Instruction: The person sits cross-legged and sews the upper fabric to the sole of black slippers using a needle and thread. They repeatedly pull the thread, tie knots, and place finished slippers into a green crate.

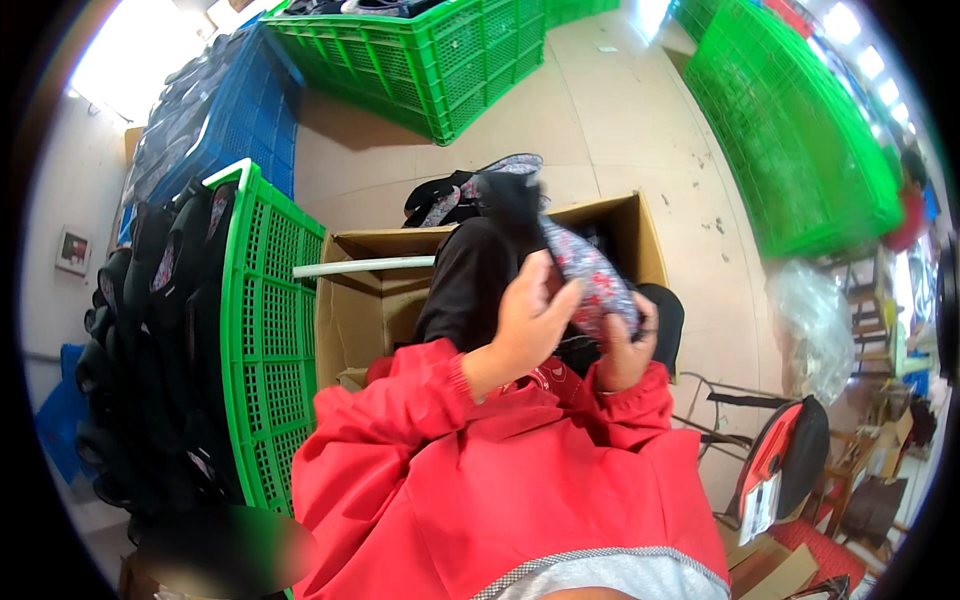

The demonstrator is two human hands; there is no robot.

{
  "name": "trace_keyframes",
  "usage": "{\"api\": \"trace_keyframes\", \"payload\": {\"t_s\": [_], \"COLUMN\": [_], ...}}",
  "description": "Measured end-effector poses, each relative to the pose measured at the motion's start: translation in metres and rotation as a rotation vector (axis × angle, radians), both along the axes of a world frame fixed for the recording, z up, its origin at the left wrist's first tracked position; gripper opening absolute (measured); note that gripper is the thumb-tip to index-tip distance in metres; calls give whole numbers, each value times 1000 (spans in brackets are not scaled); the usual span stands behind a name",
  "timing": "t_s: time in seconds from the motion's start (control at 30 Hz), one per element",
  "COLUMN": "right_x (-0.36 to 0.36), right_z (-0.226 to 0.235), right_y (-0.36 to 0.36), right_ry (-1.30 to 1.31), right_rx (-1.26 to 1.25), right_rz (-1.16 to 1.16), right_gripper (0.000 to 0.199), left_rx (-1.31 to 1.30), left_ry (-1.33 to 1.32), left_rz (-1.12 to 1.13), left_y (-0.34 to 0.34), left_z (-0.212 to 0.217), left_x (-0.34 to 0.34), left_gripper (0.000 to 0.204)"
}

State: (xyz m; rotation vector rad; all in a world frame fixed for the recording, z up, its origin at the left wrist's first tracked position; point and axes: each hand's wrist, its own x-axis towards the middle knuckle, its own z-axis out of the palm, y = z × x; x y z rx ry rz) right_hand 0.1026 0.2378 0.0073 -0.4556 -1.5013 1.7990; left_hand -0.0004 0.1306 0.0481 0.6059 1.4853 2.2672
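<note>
Red sleeves raised: left hand (528, 318) and right hand (626, 352), fingers curled, grip patterned shoe (592, 275).

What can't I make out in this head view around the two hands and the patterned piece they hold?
- Patterned fabric piece: its lower part is hidden behind the left hand and right hand, so its full shape is unclear.
- Cardboard box: its contents are blocked by dark items and the red sleeves.
- Lower left corner: a blurred patch hides whatever is there.
- Right edge: fisheye bending makes the clutter too small to tell.
</note>
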Motion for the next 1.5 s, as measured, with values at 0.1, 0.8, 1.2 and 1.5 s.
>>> {"api": "trace_keyframes", "payload": {"t_s": [0.1,0.8,1.2,1.5], "right_x": [5,-56,-102,-120], "right_z": [28,46,1,-3], "right_y": [30,-51,-54,-48], "right_ry": [-38,-414,-449,-526], "right_rx": [91,604,377,174], "right_rz": [-44,687,644,637], "right_gripper": [34,26,26,27], "left_rx": [250,-345,-537,-508], "left_ry": [-225,-689,-142,-223], "left_rz": [-180,127,303,221], "left_y": [38,-107,-102,-119], "left_z": [3,-4,-8,-29], "left_x": [-7,-28,-20,-9], "left_gripper": [24,21,22,17]}}
